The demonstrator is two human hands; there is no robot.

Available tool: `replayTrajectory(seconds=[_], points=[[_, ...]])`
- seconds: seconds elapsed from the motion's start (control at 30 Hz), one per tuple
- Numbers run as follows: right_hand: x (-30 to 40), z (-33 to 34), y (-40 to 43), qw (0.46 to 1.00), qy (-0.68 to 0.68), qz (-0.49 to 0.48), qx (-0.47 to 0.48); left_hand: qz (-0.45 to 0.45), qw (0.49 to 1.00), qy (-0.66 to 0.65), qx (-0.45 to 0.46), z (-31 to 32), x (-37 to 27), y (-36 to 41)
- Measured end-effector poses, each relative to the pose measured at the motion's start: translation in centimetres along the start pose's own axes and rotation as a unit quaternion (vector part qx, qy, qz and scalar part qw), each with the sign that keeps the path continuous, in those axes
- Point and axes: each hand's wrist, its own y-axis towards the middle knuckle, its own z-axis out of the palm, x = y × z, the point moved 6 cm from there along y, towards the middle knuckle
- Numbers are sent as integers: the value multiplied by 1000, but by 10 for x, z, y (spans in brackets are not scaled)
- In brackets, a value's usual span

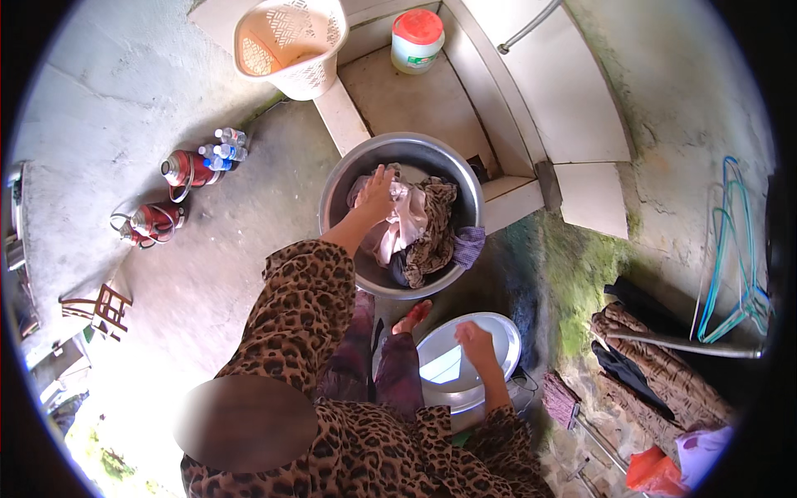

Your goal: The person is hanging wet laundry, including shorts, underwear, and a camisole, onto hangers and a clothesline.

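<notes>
My left hand (375, 198) reaches into a large metal basin (336, 243), its fingers stretched out over a pale pink cloth (406, 215). Beside that cloth lies a brown patterned garment (433, 243), with a dark cloth (398, 266) partly tucked under it. A purple checked cloth (469, 246) hangs over the basin's right rim. Above a second metal basin (513, 348), which contains water, is my right hand (476, 343). Its fingers are curled, and whether anything is inside them is hidden.
A tiled trough (411, 99) behind the large basin holds a red-lidded tub (417, 40). Next to it stands a plastic basket (305, 78). Red thermos flasks (193, 169) and plastic bottles (230, 152) line the left wall. Hangers (728, 267) and a brush (560, 398) are at right.
</notes>
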Motion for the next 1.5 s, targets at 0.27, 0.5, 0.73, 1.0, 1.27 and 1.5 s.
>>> replayTrajectory(seconds=[0.27, 0.5, 0.73, 1.0, 1.27, 1.5], points=[[150, -3, 228, 950, 71, -260, -161, -38, 996, -52, 58, 23, 37, -22], [198, 81, 362, 952, -80, -287, -65, -64, 986, -114, 106, 50, 41, -83], [174, 130, 386, 952, -251, -170, 41, -59, 983, -149, 94, 60, 41, -107], [195, 86, 346, 915, -316, -224, -112, -75, 977, -140, 142, 58, 44, -111], [245, -76, 168, 906, 17, -336, -255, -87, 984, -65, 141, 22, 32, -121], [218, -161, 9, 798, 573, -150, -110, -27, 959, -277, -52, -68, -67, -121]])
